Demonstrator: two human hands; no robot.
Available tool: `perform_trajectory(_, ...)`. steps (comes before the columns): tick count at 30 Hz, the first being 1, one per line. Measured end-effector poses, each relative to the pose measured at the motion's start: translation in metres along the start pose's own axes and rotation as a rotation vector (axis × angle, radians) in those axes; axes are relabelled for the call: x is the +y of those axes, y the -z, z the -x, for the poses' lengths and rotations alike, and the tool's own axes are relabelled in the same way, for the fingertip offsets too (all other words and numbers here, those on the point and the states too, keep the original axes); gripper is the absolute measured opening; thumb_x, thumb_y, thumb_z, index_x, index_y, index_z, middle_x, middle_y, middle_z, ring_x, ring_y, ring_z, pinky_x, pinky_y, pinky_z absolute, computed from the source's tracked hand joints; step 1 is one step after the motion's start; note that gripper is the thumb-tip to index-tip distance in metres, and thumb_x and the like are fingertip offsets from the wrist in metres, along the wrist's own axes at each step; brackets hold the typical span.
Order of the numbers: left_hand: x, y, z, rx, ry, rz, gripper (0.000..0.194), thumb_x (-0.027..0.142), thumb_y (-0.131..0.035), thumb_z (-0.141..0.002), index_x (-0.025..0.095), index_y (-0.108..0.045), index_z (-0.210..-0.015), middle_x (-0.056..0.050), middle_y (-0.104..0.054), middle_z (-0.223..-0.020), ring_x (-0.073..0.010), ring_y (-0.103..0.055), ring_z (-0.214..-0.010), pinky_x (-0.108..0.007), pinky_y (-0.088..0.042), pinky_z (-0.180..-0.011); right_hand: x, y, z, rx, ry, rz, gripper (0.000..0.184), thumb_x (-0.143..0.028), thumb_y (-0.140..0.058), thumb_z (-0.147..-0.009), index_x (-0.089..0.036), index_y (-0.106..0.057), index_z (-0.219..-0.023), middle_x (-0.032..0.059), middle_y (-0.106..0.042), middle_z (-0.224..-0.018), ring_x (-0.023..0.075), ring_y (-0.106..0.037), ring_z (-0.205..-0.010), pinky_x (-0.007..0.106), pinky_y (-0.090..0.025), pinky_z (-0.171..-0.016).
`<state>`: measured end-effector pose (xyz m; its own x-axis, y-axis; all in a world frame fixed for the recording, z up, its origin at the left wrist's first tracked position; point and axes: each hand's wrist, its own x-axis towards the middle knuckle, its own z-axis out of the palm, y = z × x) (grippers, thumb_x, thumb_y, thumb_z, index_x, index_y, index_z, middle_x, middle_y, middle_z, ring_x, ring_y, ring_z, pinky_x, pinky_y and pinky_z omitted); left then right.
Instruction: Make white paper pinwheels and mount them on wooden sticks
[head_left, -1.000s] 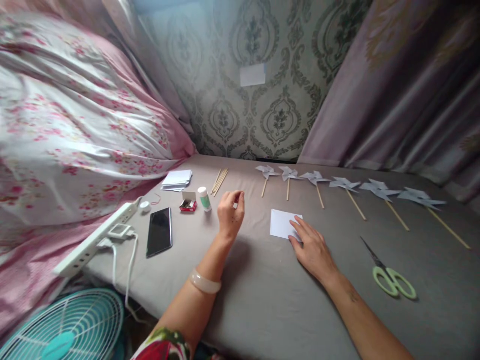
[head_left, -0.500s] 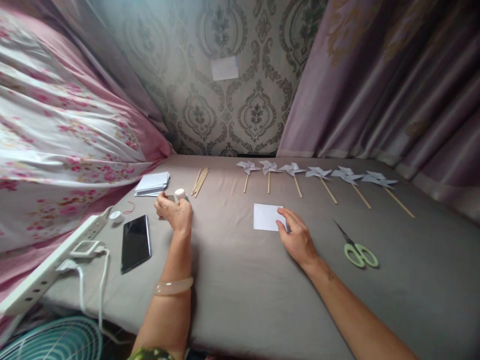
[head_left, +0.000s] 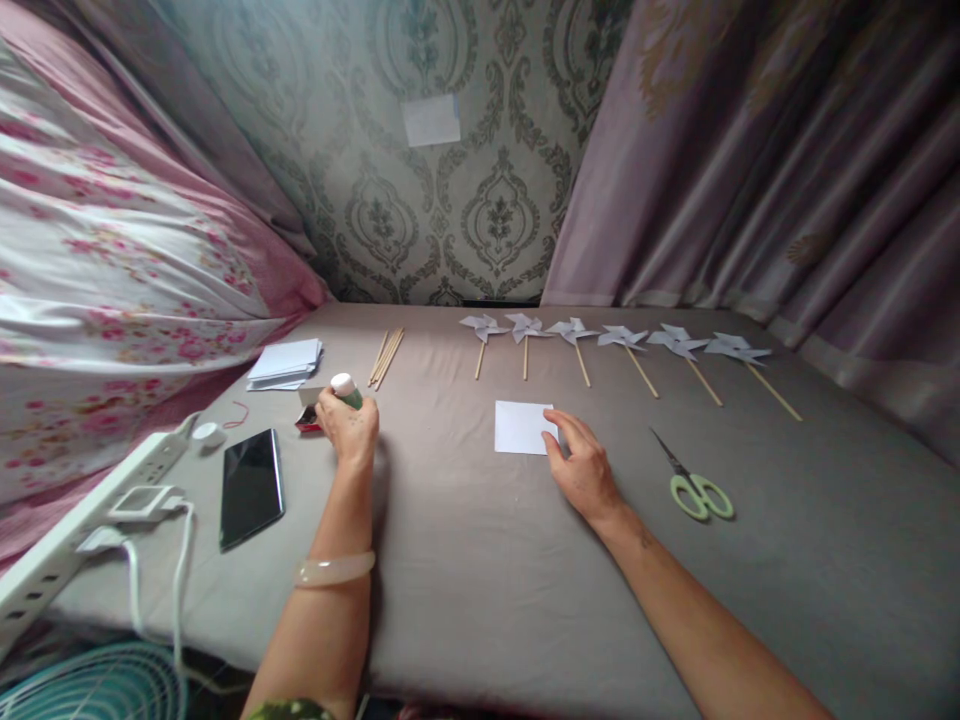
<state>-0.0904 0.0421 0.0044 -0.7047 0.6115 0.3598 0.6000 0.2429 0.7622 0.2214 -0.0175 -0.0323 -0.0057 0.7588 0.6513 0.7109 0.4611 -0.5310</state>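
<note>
My left hand [head_left: 347, 425] is closed around a small green bottle with a white cap [head_left: 345, 386], which looks like glue; its lower part is hidden by the hand. Beside those fingers lies a small open red box [head_left: 307, 419] with dark contents and a pale raised flap. A white square of paper [head_left: 517, 428] lies flat in the middle of the cloth. At its right edge, my right hand [head_left: 581, 465] holds it with curved fingers and thumb.
Several paper pinwheels on sticks [head_left: 574, 332] line the back. Loose sticks [head_left: 386, 358] and a paper stack [head_left: 285, 362] lie back left. A phone [head_left: 253, 490] and a power strip [head_left: 82, 530] are at left. Green-handled scissors [head_left: 697, 490] lie right of my right hand.
My left hand has drawn back from the small box, leaving its red side visible, and its fingers have closed round the bottle. My right hand stays at the paper. The view has shifted slightly.
</note>
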Motion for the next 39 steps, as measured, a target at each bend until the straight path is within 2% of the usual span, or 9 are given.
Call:
perform_trajectory(5, -0.003, -0.002, -0.001, -0.040, 0.050, 0.000, 0.021, 0.025, -0.058, -0.070, 0.018, -0.047, -0.087, -0.014, -0.059, -0.093, -0.0338, -0.056, -0.101, -0.050, -0.039, -0.097, -0.001, 0.000, 0.000, -0.016, -0.021, -0.003, 0.028, -0.024, -0.047, -0.089, -0.018, -0.063, -0.111, 0.0111, -0.068, -0.110, 0.0237, -0.062, -0.106, 0.045, -0.047, -0.098)
perform_trajectory(11, 0.005, 0.003, 0.002, -0.068, 0.063, -0.073, 0.019, 0.028, -0.062, -0.071, 0.018, -0.049, -0.081, -0.015, -0.061, -0.092, -0.0332, -0.058, -0.098, -0.047, -0.041, -0.092, -0.002, 0.001, -0.001, -0.036, -0.014, 0.011, 0.029, -0.023, -0.047, -0.089, -0.017, -0.063, -0.112, 0.0120, -0.068, -0.110, 0.0241, -0.062, -0.106, 0.044, -0.047, -0.098)
perform_trajectory(15, 0.018, 0.004, 0.011, -0.116, -0.003, -0.021, 0.018, 0.034, -0.063, -0.072, 0.019, -0.053, -0.076, -0.008, -0.061, -0.080, -0.0269, -0.060, -0.085, -0.040, -0.046, -0.082, -0.002, 0.002, -0.002, -0.055, -0.013, 0.002, 0.029, -0.023, -0.046, -0.090, -0.019, -0.065, -0.111, 0.0105, -0.068, -0.111, 0.0235, -0.061, -0.107, 0.044, -0.046, -0.098)
perform_trajectory(18, 0.032, -0.001, 0.026, -0.238, -0.113, 0.164, 0.018, 0.035, -0.063, -0.072, 0.018, -0.057, -0.076, -0.004, -0.060, -0.075, -0.0201, -0.060, -0.074, -0.033, -0.047, -0.074, -0.003, 0.003, -0.002, -0.069, 0.012, 0.002, 0.026, -0.025, -0.046, -0.091, -0.022, -0.069, -0.102, 0.0088, -0.068, -0.111, 0.0220, -0.061, -0.106, 0.042, -0.046, -0.097)
perform_trajectory(22, 0.050, -0.010, 0.056, -0.391, -0.255, 0.382, 0.022, 0.035, -0.066, -0.070, 0.016, -0.061, -0.078, -0.003, -0.056, -0.082, -0.0156, -0.059, -0.073, -0.028, -0.050, -0.069, -0.005, 0.006, -0.002, -0.057, 0.034, 0.058, 0.023, -0.029, -0.050, -0.092, -0.022, -0.072, -0.092, 0.0078, -0.070, -0.109, 0.0209, -0.062, -0.104, 0.040, -0.043, -0.096)
perform_trajectory(29, 0.062, -0.022, 0.098, -0.665, -0.333, 0.578, 0.023, 0.039, -0.068, -0.071, 0.016, -0.062, -0.073, 0.000, -0.054, -0.079, -0.0139, -0.058, -0.072, -0.028, -0.052, -0.070, -0.009, 0.009, -0.004, 0.051, -0.018, 0.121, 0.022, -0.030, -0.050, -0.092, -0.023, -0.071, -0.089, 0.0066, -0.071, -0.106, 0.0199, -0.062, -0.104, 0.041, -0.035, -0.100)
perform_trajectory(33, 0.065, -0.027, 0.108, -0.783, -0.223, 0.626, 0.024, 0.035, -0.071, -0.067, 0.016, -0.063, -0.081, -0.002, -0.061, -0.078, -0.0150, -0.059, -0.071, -0.028, -0.050, -0.067, -0.007, 0.010, -0.006, 0.075, -0.049, 0.063, 0.022, -0.026, -0.048, -0.091, -0.021, -0.070, -0.094, 0.0077, -0.072, -0.104, 0.0203, -0.063, -0.102, 0.039, -0.040, -0.096)
perform_trajectory(36, 0.069, -0.030, 0.113, -0.842, -0.055, 0.736, 0.038, 0.034, -0.077, -0.060, 0.015, -0.062, -0.089, -0.004, -0.066, -0.081, -0.0164, -0.062, -0.074, -0.030, -0.049, -0.070, -0.009, 0.008, -0.006, 0.039, -0.074, -0.049, 0.021, -0.026, -0.051, -0.089, -0.019, -0.068, -0.100, 0.0095, -0.071, -0.106, 0.0215, -0.063, -0.102, 0.040, -0.043, -0.095)
perform_trajectory(39, 0.075, -0.030, 0.118, -0.936, 0.120, 0.847, 0.044, 0.035, -0.081, -0.054, 0.014, -0.060, -0.087, -0.005, -0.068, -0.081, -0.0172, -0.063, -0.075, -0.031, -0.049, -0.072, -0.012, 0.004, -0.004, -0.026, -0.157, -0.217, 0.027, -0.031, -0.058, -0.084, -0.018, -0.065, -0.107, 0.0107, -0.071, -0.105, 0.0224, -0.065, -0.098, 0.040, -0.049, -0.091)
